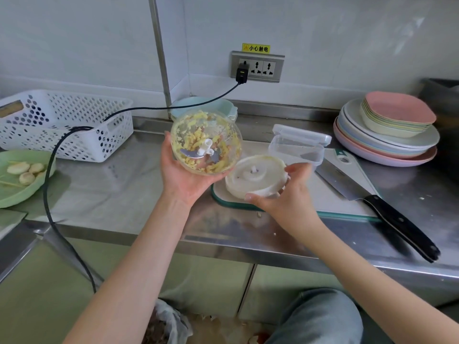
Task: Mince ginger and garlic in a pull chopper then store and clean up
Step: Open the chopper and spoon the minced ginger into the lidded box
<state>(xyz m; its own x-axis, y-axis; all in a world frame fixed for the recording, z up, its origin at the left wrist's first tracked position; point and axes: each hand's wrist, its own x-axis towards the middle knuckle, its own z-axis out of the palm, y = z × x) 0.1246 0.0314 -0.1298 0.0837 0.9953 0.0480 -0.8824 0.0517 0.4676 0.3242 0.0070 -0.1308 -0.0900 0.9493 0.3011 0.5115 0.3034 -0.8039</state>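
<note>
The left hand [183, 175] cups the tilted chopper bowl [206, 142] of minced bits, while the right hand [280, 194] grips its lid [255, 176] above the counter [124, 194]

Two hands [185, 175], one cleaver [372, 194], one basket [74, 130], three sockets [257, 67]

Counter [119, 194]: basket [62, 125] at back left, plate [15, 192] of food before it. Cutting board [320, 194] centre-right; knife [372, 197] across its right part; storage box [298, 147] at its back. Stacked plates [387, 142] at back right. Left hand [183, 175] holds chopper bowl [206, 142] above counter; right hand [285, 192] holds lid [258, 176] over board.
</note>
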